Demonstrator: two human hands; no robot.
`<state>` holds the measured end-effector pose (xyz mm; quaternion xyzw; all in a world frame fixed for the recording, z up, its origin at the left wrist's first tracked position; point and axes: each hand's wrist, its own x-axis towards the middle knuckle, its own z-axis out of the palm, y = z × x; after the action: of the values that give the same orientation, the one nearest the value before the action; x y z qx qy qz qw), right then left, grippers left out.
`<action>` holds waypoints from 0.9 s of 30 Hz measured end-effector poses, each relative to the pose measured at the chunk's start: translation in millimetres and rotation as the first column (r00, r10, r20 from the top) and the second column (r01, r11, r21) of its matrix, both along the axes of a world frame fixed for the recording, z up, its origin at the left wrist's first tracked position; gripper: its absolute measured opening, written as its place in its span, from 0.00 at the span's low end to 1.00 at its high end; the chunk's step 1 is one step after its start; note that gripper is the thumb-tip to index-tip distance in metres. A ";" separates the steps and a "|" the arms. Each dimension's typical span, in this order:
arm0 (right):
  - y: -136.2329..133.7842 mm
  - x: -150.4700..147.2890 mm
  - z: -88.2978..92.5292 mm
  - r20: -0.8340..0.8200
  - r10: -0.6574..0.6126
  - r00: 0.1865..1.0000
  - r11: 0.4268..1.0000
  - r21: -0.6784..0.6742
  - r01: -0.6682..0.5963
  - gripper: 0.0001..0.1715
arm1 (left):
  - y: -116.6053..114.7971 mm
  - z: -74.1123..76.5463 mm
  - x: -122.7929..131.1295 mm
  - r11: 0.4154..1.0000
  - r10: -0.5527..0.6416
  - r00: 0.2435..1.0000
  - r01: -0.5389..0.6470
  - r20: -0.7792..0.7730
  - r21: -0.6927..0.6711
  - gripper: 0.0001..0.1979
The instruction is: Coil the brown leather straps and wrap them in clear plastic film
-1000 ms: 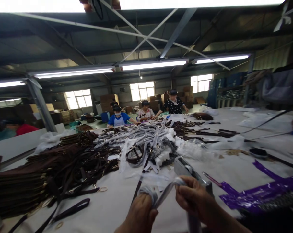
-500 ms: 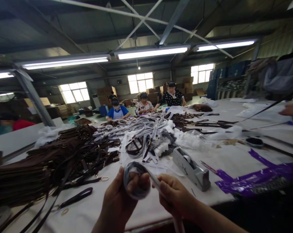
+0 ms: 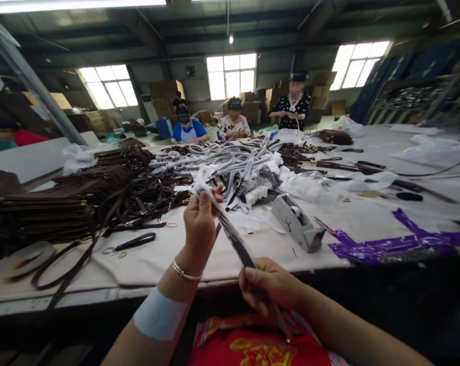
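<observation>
Spreading across the middle of the frame, the pale worktop [image 3: 157, 264] carried a broad heap of brown straps [image 3: 100, 195] at centre left and a tangle of pale straps [image 3: 222, 160] just above centre, with strips of purple film [image 3: 390, 244] lying at centre right. A grey tape dispenser [image 3: 296, 223] stood right of centre, well apart from the near edge. In front of that edge, a narrow strap [image 3: 235, 241] was stretched taut in the air, its long axis running on a slant from just above the frame's centre down to lower right of centre. Both hands were on it, one at each end. The left hand [image 3: 199, 218] was raised with the wrist upright, a thin bracelet [image 3: 184, 274] round it, and its fingers were closed over the strap's pale upper end. The right hand [image 3: 270, 284] sat lower and nearer the camera, below the worktop's edge, with the fist wrapped round the strap's lower stretch. The tail hung past it over a red cloth [image 3: 260, 348] at the bottom of the frame.
</observation>
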<state>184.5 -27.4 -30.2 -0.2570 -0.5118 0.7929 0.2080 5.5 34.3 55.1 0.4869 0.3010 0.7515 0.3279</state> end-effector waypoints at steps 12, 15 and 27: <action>31.6 43.8 24.9 -0.194 -0.018 0.981 0.980 -0.198 -0.021 0.24 | -12.6 -80.1 -1.0 0.868 0.490 0.042 0.065 -0.871 0.492 0.20; 42.5 57.6 31.0 0.236 -0.146 0.961 0.959 0.273 0.078 0.20 | -18.0 -79.2 -3.7 0.940 0.342 -0.086 0.031 -0.936 0.341 0.12; 47.2 42.0 17.2 0.136 -0.271 0.953 0.520 0.854 0.026 0.33 | -64.3 -64.6 -1.2 0.439 -0.827 0.557 0.727 0.079 -0.528 0.26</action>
<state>226.5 19.8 -12.9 -0.2660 -0.8282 0.3863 0.3066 4.3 -30.0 -9.5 0.5355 0.2568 0.3570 0.7210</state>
